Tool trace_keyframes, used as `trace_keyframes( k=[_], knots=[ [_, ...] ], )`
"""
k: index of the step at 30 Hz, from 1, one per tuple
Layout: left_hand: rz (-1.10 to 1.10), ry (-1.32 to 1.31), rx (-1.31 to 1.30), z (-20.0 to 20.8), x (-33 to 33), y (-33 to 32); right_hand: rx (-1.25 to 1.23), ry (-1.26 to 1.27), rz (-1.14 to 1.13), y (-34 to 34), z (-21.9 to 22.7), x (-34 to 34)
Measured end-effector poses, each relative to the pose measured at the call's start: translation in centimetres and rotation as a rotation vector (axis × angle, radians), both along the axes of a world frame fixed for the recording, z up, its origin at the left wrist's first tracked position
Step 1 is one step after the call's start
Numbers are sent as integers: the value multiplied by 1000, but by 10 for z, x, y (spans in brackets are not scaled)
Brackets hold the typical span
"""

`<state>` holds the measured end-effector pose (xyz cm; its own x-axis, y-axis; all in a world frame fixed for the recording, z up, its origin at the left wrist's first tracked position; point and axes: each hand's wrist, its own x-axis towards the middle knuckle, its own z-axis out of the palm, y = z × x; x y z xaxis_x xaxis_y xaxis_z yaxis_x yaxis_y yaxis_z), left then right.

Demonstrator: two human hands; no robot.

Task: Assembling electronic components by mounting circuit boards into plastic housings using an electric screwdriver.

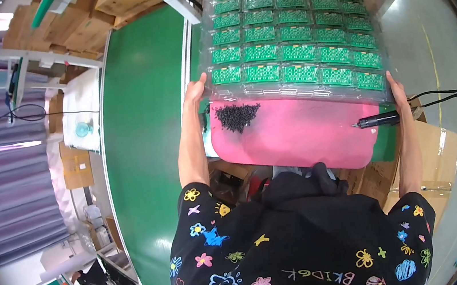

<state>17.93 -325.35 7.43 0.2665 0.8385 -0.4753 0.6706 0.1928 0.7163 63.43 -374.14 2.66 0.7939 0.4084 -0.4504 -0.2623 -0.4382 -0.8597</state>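
A clear plastic tray [291, 89] spans the space between my two hands, filled with rows of green circuit boards [295, 33]. My left hand [195, 89] grips its near left edge, and my right hand [396, 88] grips the near right edge. Below the tray's near side lies a pink mat [296, 133]. A pile of small black parts [237, 117], too small to name surely, rests on the mat's left. On its right, beside my right forearm, lies a black electric screwdriver [378, 120] with a cable.
A long green conveyor belt [152, 152] runs along my left. Cardboard boxes [429, 156] stand at the right, and others [52, 27] at the far left. A metal frame post [172, 0] rises beside the tray's far left corner. Other people [94, 281] work in the lower left.
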Motion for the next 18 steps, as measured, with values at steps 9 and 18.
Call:
trace_keyframes(
  k=[9,18],
  knots=[
    [-151,-366,-195,6,0,-15,-336,-374,47,-19,-36,16],
    [-187,-160,-287,-7,-45,29,-373,-282,44,10,34,6]
  ],
)
